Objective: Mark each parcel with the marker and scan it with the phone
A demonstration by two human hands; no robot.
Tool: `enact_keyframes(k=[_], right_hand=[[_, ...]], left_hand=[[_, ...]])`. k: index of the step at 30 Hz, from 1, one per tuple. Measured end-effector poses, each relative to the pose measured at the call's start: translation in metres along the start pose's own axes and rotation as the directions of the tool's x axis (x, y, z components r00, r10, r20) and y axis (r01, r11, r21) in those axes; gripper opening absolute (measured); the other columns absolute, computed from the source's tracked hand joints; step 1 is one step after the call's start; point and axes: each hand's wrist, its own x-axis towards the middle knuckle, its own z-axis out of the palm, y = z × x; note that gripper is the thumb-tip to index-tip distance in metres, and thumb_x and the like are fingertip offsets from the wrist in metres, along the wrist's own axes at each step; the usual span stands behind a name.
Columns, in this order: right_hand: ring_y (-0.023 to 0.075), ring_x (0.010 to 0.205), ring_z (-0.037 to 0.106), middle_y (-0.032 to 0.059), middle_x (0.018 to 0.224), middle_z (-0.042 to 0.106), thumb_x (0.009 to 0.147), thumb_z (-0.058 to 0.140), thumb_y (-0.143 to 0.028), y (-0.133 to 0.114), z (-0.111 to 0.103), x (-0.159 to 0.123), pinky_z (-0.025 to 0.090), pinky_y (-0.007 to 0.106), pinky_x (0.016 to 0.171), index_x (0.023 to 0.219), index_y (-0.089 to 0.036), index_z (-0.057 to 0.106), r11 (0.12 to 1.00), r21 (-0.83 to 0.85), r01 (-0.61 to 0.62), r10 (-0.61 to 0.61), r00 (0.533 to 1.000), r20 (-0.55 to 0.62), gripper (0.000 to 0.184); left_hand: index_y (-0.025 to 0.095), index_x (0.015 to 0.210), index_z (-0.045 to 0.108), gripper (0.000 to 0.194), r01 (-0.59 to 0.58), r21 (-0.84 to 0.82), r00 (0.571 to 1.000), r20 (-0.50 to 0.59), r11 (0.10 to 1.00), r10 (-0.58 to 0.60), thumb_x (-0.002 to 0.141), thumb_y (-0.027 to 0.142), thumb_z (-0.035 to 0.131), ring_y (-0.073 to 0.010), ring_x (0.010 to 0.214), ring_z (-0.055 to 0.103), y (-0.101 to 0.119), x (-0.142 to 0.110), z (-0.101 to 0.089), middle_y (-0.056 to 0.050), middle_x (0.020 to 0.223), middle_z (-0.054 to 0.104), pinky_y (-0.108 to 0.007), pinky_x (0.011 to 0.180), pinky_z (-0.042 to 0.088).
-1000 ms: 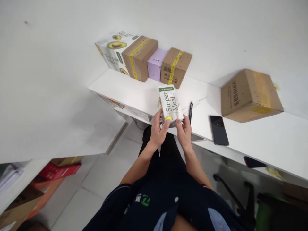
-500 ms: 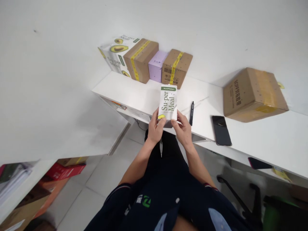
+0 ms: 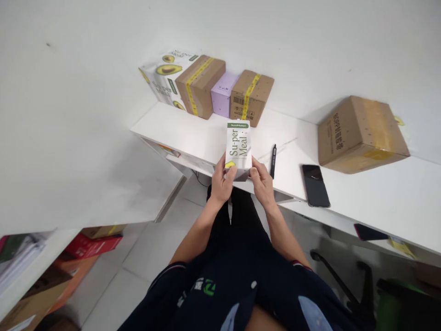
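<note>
A small white box (image 3: 238,145) printed "Su-per Meal" is held between both hands at the front edge of the white desk (image 3: 193,133). My left hand (image 3: 222,180) grips its lower left side, thumb on the near edge. On the lower right side, my right hand (image 3: 263,182) is closed with its thumb bent against the box. The other fingers are partly hidden behind it. Just right of my right hand lies a black marker pen (image 3: 273,162). Farther right is a black phone (image 3: 315,186).
Along the wall stand a white avocado-print box (image 3: 161,85), a taped brown carton (image 3: 200,87), a purple box (image 3: 221,97) and another taped carton (image 3: 252,96). A larger carton (image 3: 361,135) sits at right. A red box (image 3: 93,246) shows at lower left.
The box in my hands has tilted slightly, showing more of its near end. My right thumb has shifted a little up its side. The whole view has drifted slightly.
</note>
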Motion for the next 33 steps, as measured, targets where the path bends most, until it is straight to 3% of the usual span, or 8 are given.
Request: enact_keyframes(k=[6,11,15,21,23,26,30,33], right_hand=[[0.0214,0.107,0.067,0.011,0.122,0.068,0.096,0.047,-0.06,-0.005,-0.007,0.003,0.06,0.039,0.089,0.15,-0.029,0.048,0.994,-0.102,0.041,-0.033,0.996,0.078,0.062],[0.0233,0.117,0.064,0.0115,0.135,0.064,0.099,0.041,-0.056,-0.007,-0.007,-0.002,0.059,0.04,0.096,0.147,-0.026,0.052,1.0,-0.017,0.007,-0.006,0.998,0.066,0.057],[0.0199,0.096,0.07,0.0095,0.122,0.068,0.099,0.042,-0.053,0.017,-0.001,-0.015,0.063,0.041,0.086,0.144,-0.025,0.052,0.979,0.136,-0.149,0.142,0.988,0.055,0.054],[0.0289,0.122,0.061,0.0177,0.128,0.065,0.095,0.05,-0.043,0.043,-0.007,-0.024,0.05,0.053,0.108,0.114,-0.019,0.073,0.959,-0.282,-0.034,0.008,0.996,-0.094,0.038],[0.0271,0.118,0.064,0.0169,0.123,0.067,0.097,0.047,-0.043,0.04,-0.013,-0.024,0.051,0.052,0.106,0.116,-0.019,0.071,0.962,-0.268,-0.049,0.03,0.997,-0.072,0.04],[0.0248,0.11,0.067,0.0147,0.121,0.071,0.098,0.045,-0.051,0.032,-0.016,-0.026,0.054,0.048,0.101,0.124,-0.02,0.067,0.975,-0.172,-0.14,0.135,0.99,-0.037,0.046],[0.0223,0.096,0.069,0.0143,0.12,0.07,0.096,0.047,-0.06,0.023,-0.006,-0.03,0.058,0.043,0.089,0.136,-0.02,0.059,0.973,-0.088,-0.215,0.215,0.977,-0.012,0.058],[0.0216,0.094,0.067,0.0148,0.121,0.069,0.095,0.047,-0.062,0.021,0.001,-0.031,0.058,0.041,0.086,0.135,-0.02,0.059,0.975,-0.109,-0.192,0.192,0.981,-0.005,0.059]], left_hand=[[0.027,0.156,0.03,0.078,0.004,0.019,0.994,0.112,1.0,-0.006,0.09,0.053,0.064,-0.0299,0.141,0.051,-0.027,-0.02,0.0,-0.016,0.155,0.046,-0.05,0.114,0.045],[0.022,0.158,0.024,0.088,-0.193,0.351,0.981,0.036,0.916,0.193,0.087,0.047,0.069,-0.0322,0.143,0.046,-0.018,-0.023,0.004,-0.02,0.154,0.045,-0.051,0.114,0.044],[0.027,0.149,0.047,0.064,-0.263,0.679,0.957,0.092,0.686,0.277,0.09,0.043,0.065,-0.042,0.149,0.034,0.005,-0.021,0.006,-0.016,0.153,0.049,-0.066,0.119,0.026],[0.036,0.131,0.066,0.044,-0.391,0.737,0.921,0.311,0.552,0.236,0.088,0.029,0.065,-0.0454,0.151,0.027,0.006,-0.029,0.003,-0.009,0.15,0.054,-0.073,0.118,0.013],[0.033,0.125,0.069,0.04,-0.449,0.678,0.888,0.267,0.582,0.374,0.086,0.026,0.065,-0.0406,0.148,0.034,-0.002,-0.031,-0.006,-0.008,0.142,0.059,-0.066,0.119,0.021],[0.026,0.115,0.071,0.029,-0.368,0.57,0.88,-0.042,0.734,0.473,0.087,0.027,0.065,-0.0322,0.137,0.047,-0.014,-0.033,-0.025,-0.01,0.132,0.062,-0.055,0.116,0.035],[0.023,0.115,0.065,0.032,0.109,0.148,0.917,-0.397,0.983,-0.042,0.092,0.045,0.06,-0.0238,0.116,0.061,-0.027,-0.028,-0.044,-0.01,0.122,0.063,-0.043,0.101,0.05],[0.025,0.11,0.061,0.04,0.392,-0.234,0.842,-0.298,0.89,-0.449,0.088,0.059,0.059,-0.0207,0.1,0.065,-0.033,-0.024,-0.045,-0.008,0.116,0.065,-0.032,0.077,0.057]])
